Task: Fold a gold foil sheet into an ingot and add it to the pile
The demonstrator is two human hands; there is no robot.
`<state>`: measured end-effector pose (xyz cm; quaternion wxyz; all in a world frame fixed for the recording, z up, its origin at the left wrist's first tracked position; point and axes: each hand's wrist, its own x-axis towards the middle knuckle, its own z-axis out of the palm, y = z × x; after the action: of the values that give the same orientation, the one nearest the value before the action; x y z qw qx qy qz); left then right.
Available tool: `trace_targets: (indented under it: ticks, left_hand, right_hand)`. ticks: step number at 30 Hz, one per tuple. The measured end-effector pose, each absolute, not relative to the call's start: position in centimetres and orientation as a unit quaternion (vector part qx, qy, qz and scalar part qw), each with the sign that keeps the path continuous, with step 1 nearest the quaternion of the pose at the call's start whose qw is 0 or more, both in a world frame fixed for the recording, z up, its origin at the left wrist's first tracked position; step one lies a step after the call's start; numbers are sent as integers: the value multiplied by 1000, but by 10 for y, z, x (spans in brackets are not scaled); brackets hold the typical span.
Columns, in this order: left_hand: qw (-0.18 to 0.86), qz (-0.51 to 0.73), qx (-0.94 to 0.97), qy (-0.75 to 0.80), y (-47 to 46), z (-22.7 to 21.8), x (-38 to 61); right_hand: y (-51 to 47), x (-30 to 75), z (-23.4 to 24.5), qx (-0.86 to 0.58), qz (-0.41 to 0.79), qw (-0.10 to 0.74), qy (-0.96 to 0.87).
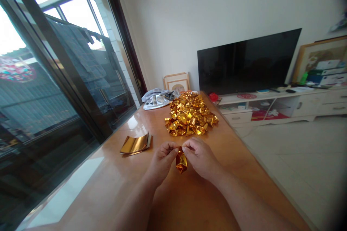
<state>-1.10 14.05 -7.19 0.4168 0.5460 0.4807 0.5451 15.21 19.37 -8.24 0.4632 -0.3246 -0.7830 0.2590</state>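
Observation:
My left hand (162,159) and my right hand (200,158) meet over the wooden table (114,187), both pinching one folded piece of gold foil paper (181,161) that hangs between the fingertips. Beyond the hands lies a pile of several folded gold foil pieces (189,114). A small stack of flat gold foil sheets (135,144) rests to the left of my left hand.
A crumpled grey and white cloth (157,99) lies at the table's far end. A glass sliding door (54,90) runs along the left. A dark television (246,61) stands on a white low cabinet (284,106) to the right, with framed pictures against the wall.

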Motion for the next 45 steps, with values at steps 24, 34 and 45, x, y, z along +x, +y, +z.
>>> trace_targets:
  ticks: [24,34,45]
  left_hand:
    - [392,525,574,492,140,-69,-9]
    - [381,529,571,499,141,-71,-8]
    - [370,523,583,500,144,-78,-11]
  right_hand:
    - [194,152,-84,-344,225,444,-796]
    - [194,151,-85,-357,214,439,-796]
    - [193,152,-83,-363,214,437,-795]
